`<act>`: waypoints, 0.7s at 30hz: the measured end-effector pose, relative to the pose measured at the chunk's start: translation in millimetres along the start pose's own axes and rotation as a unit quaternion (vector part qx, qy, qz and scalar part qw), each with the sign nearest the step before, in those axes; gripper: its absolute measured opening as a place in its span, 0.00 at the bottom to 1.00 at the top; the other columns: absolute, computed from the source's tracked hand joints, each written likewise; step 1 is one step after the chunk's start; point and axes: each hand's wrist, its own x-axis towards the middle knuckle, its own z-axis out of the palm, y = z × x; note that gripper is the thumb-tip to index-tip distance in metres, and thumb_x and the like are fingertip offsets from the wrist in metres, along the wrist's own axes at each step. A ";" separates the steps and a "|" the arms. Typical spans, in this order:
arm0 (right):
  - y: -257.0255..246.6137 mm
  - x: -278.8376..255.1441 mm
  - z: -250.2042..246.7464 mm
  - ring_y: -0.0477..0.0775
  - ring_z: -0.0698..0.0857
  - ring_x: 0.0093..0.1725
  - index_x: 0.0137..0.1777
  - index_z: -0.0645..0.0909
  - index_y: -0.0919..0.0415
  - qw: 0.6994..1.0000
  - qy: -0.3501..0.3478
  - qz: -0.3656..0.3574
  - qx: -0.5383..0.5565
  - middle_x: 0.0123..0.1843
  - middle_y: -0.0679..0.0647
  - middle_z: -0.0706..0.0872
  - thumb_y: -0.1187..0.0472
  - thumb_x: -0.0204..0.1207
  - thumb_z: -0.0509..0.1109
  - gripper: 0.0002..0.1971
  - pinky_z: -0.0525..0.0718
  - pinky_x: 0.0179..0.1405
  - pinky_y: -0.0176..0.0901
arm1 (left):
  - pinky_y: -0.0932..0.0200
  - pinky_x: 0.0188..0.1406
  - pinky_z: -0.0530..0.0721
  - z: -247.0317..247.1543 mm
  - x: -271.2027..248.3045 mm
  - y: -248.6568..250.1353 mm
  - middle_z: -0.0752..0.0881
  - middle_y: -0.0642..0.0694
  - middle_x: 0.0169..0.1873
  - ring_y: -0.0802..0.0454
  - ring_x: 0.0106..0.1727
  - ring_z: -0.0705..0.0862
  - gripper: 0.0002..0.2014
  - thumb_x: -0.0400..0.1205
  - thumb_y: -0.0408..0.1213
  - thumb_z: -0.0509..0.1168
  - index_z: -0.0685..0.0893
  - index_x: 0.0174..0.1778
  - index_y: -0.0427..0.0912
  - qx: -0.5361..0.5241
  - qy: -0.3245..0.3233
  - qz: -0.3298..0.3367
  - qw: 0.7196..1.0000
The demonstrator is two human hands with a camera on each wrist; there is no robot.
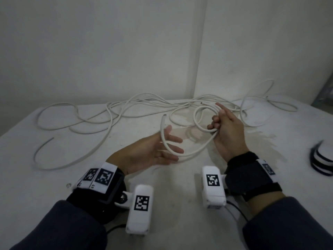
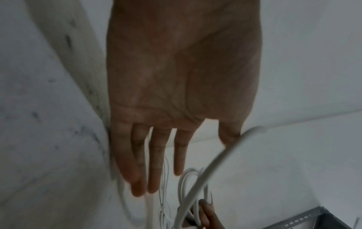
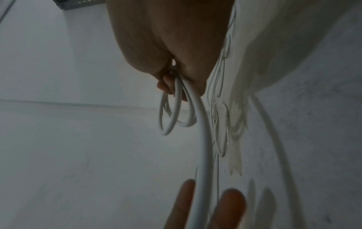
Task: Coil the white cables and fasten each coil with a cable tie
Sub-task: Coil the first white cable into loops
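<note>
My right hand (image 1: pixel 225 127) grips a small coil of white cable (image 1: pixel 198 123) above the table, index finger pointing outward. The wrist view shows the coil's loops (image 3: pixel 172 111) pinched in the right hand (image 3: pixel 172 62). A free tail of this cable (image 1: pixel 189 152) curves down and left across my left hand (image 1: pixel 162 148), ending at a cut tip (image 1: pixel 164 116). The left hand is flat, palm up, fingers (image 2: pixel 152 162) straight, with the tail (image 2: pixel 219 159) passing by the thumb. Other white cables (image 1: pixel 108 114) sprawl loose over the back of the table.
The white table (image 1: pixel 54 177) meets white walls at the back. A black-and-white bundle (image 1: pixel 322 159) lies at the right edge. A grey metal bracket (image 2: pixel 313 220) shows low right in the left wrist view. A brownish stain (image 1: pixel 189 134) marks the table under the hands.
</note>
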 end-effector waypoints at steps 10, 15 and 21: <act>10.7 -3.1 5.4 0.41 0.69 0.19 0.58 0.80 0.63 0.990 0.037 0.083 0.110 0.25 0.50 0.73 0.67 0.86 0.55 0.11 0.74 0.22 0.32 | 0.50 0.56 0.86 0.7 1.1 -1.5 0.88 0.41 0.36 0.48 0.50 0.89 0.13 0.87 0.37 0.53 0.77 0.39 0.40 -0.174 0.070 0.133 0.973; 1.2 -8.8 10.8 0.41 0.68 0.15 0.49 0.78 0.63 0.971 0.030 0.132 0.196 0.21 0.50 0.73 0.67 0.86 0.55 0.10 0.72 0.17 0.31 | 0.59 0.39 0.90 5.1 3.3 0.9 0.76 0.48 0.22 0.52 0.33 0.87 0.14 0.89 0.35 0.52 0.77 0.40 0.39 -0.140 0.136 0.157 0.968; 0.4 -16.3 15.0 0.43 0.67 0.19 0.55 0.81 0.64 0.977 -0.127 0.165 0.036 0.25 0.51 0.74 0.67 0.86 0.57 0.11 0.73 0.21 0.34 | 0.62 0.31 0.86 -1.8 3.1 4.4 0.72 0.53 0.18 0.57 0.24 0.80 0.13 0.89 0.37 0.52 0.78 0.42 0.42 -0.085 0.210 0.213 0.950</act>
